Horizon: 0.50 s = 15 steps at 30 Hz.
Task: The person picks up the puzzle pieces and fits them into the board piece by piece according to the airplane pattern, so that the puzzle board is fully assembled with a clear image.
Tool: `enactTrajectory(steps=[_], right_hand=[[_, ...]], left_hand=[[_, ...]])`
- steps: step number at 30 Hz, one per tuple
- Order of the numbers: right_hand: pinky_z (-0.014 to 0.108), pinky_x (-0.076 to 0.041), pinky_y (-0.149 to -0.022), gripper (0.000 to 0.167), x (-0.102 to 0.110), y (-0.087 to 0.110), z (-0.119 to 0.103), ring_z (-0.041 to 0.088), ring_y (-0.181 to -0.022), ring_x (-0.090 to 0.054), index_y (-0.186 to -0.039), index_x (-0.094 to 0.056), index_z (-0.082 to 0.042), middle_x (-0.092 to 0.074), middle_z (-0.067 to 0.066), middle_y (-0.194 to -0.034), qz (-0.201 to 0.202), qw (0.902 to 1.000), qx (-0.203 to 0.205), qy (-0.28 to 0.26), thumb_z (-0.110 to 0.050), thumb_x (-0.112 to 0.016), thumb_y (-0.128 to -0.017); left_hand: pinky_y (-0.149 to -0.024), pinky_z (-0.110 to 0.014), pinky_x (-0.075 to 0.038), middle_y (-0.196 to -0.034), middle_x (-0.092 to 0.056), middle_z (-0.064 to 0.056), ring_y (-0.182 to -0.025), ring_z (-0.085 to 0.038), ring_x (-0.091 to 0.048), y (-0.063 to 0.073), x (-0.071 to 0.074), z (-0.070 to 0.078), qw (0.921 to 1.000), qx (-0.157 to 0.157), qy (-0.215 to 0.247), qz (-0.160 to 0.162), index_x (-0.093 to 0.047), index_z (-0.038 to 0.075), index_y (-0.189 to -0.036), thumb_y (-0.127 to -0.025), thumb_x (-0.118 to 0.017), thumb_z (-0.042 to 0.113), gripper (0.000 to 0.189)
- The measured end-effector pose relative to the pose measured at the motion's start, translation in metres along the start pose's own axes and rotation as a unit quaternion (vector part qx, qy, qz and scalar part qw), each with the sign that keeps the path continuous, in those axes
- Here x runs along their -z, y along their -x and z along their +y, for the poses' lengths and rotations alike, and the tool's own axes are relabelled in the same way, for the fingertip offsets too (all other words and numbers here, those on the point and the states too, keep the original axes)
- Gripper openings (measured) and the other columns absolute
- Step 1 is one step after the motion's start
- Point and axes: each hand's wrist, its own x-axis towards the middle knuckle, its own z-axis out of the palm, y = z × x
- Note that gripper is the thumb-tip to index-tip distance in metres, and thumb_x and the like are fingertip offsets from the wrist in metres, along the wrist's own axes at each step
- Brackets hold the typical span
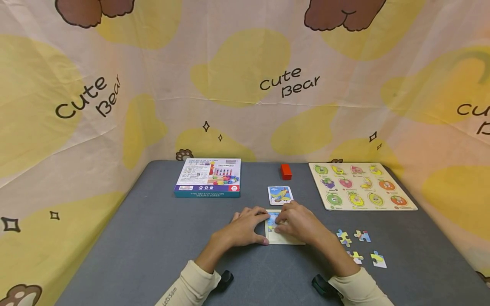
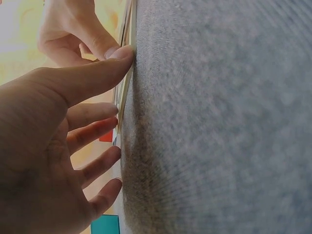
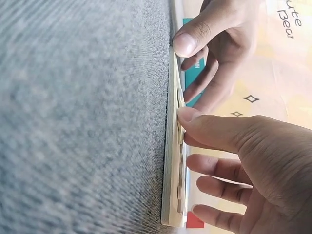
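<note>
A small jigsaw board [image 1: 286, 241] with a pale wooden rim lies in front of me, blue and yellow pieces at its left side. My left hand [image 1: 246, 225] rests against its left edge, thumb at the near corner and index finger by the far corner, the other fingers loosely spread. Over the board, my right hand [image 1: 302, 223] pinches a puzzle piece [image 3: 181, 135] between thumb and index finger, low against the board. That piece's picture is hidden by the fingers. Several loose puzzle pieces [image 1: 344, 238] lie to the right, one partly covered by the right forearm.
Just behind the board lies a picture card [image 1: 280, 195] with a yellow shape on blue. A red block [image 1: 286, 171] stands farther back. The bead-set box [image 1: 208, 178] is at back left, the fruit board [image 1: 365, 205] at back right. A printed cloth hangs behind the table.
</note>
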Motion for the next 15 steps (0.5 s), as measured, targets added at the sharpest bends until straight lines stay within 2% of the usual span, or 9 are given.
enactTrajectory(steps=[8, 15], right_hand=[[0.045, -0.055, -0.088, 0.016, -0.0005, 0.0005, 0.0011, 0.019, -0.100, -0.063, -0.100, -0.085, -0.016, -0.071, -0.005, -0.096, -0.003, 0.9997, -0.009, -0.022, -0.024, -0.088, -0.086], [0.041, -0.054, -0.086, 0.016, 0.0001, -0.0005, 0.0025, 0.017, -0.097, -0.062, -0.101, -0.086, -0.015, -0.070, -0.006, -0.095, -0.016, 0.9994, -0.008, -0.032, -0.023, -0.087, -0.087]], left_hand=[[-0.104, -0.049, -0.035, -0.157, -0.049, 0.000, -0.143, -0.028, -0.043, 0.0009, 0.0011, 0.0020, 1.0000, 0.003, -0.004, -0.004, -0.056, 0.014, -0.155, -0.094, -0.080, 0.043, 0.072], [-0.103, -0.048, -0.035, -0.157, -0.050, 0.000, -0.142, -0.028, -0.044, 0.0004, 0.0007, 0.0019, 1.0000, 0.004, -0.001, 0.001, -0.057, 0.014, -0.154, -0.093, -0.081, 0.043, 0.072]])
